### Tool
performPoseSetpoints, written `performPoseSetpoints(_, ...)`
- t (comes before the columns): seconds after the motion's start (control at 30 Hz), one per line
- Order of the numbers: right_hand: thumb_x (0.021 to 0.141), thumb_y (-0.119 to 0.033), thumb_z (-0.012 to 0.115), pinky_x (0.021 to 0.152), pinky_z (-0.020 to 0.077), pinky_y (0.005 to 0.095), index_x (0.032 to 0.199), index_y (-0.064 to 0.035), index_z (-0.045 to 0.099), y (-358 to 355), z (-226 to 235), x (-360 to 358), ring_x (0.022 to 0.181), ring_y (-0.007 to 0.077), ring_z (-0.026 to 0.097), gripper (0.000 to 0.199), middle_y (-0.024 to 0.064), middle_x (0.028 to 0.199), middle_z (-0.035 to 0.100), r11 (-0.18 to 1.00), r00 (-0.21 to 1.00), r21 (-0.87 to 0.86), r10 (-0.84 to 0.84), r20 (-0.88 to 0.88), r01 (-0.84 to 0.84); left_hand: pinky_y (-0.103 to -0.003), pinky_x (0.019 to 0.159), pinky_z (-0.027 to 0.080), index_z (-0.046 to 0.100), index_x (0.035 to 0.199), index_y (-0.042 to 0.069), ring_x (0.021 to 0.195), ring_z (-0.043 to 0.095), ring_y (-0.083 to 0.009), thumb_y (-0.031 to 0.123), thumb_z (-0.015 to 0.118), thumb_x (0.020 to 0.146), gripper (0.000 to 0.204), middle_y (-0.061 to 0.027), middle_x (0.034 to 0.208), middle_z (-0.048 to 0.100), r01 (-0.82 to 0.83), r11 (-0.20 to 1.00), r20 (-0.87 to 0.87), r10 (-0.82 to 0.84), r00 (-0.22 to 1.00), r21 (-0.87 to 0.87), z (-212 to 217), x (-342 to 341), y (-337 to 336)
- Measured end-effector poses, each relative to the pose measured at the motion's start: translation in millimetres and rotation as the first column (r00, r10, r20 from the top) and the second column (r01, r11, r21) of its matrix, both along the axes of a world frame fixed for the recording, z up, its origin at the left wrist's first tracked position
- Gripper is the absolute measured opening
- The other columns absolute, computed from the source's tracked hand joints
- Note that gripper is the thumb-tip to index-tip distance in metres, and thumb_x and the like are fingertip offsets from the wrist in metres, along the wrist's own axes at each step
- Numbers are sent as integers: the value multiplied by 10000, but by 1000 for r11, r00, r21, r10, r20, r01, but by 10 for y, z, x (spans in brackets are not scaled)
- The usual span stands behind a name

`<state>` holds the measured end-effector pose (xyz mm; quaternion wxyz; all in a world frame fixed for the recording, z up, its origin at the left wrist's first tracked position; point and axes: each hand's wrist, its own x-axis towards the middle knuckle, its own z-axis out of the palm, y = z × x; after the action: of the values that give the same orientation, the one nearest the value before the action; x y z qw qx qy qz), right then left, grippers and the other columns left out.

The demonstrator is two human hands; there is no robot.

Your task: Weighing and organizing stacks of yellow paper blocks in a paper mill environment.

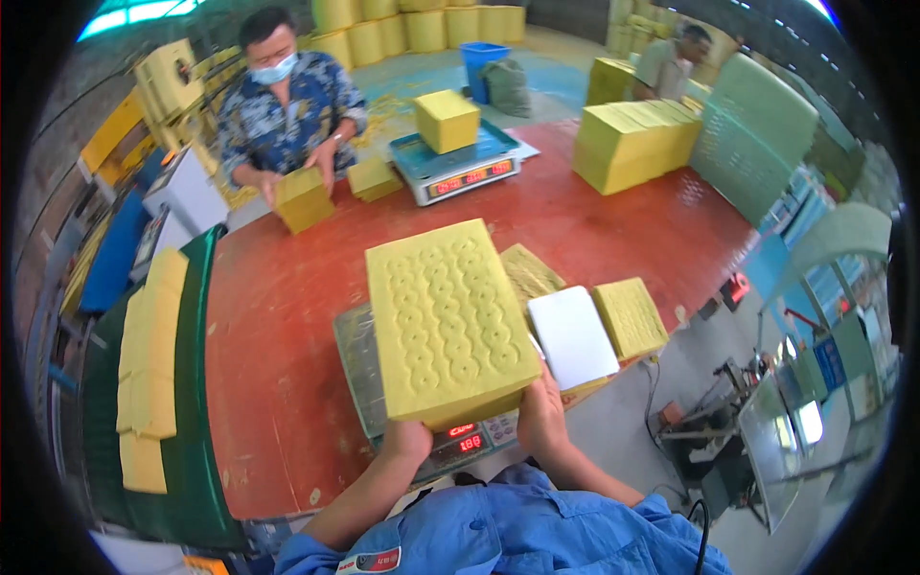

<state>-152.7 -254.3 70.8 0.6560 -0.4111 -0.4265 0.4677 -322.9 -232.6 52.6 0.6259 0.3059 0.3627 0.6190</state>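
A thick stack of yellow embossed paper sheets lies on a digital scale at the near edge of the red table. My left hand grips the stack's near left corner. My right hand holds its near right corner. The scale's red display shows between my hands. To the right of the stack lie a white flat pad and a smaller yellow stack.
Across the table a person in a patterned shirt holds a small yellow stack. A second scale carries a yellow block. A large yellow pile sits at the far right. Yellow sheets line a green rack on the left.
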Motion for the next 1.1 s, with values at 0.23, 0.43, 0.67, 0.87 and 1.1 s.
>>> performPoseSetpoints(0.23,1028,-249,503,974,445,311,1317,20,521,-250,-580,201,1126,166,568,396,100,1217,612,966,997,-250,62,-33,-69,-393,1095,393,388,1470,35,1315,489,-231,453,398,1039,600,-108,1439,494,132,968,7,-136,991,216,940,-296,285)
performPoseSetpoints(0.43,1022,-247,530,933,487,318,1287,32,532,-173,-577,137,1100,167,593,385,111,1187,629,891,917,-378,95,-388,-252,-361,1090,410,373,1486,33,1327,490,-224,420,408,1042,590,-142,1471,464,423,905,-321,-417,850,-53,1378,-405,317)
performPoseSetpoints(0.67,1004,-338,575,956,475,313,1361,4,513,-217,-403,306,1139,170,597,498,95,1253,628,773,772,-341,284,-569,-535,-329,1078,423,421,1459,20,1298,522,-202,409,405,1044,569,-144,1439,509,372,918,-222,-394,892,-138,1463,-372,46)
performPoseSetpoints(0.87,999,-289,561,1017,426,307,1378,23,494,-7,52,1017,1185,166,564,496,94,1298,608,853,846,-253,328,-421,-457,-349,1050,441,443,1446,47,1236,557,-216,489,453,1005,625,-124,1394,547,312,950,-158,-313,937,-31,1698,287,61)
performPoseSetpoints(1.1,998,-271,507,1019,426,326,1402,29,462,710,165,2584,1201,189,560,505,128,1315,589,970,930,-221,10,-368,-98,-331,995,470,474,1409,43,1185,573,-180,459,464,1009,577,-98,1333,578,365,930,-272,-364,891,-48,1718,1918,797)
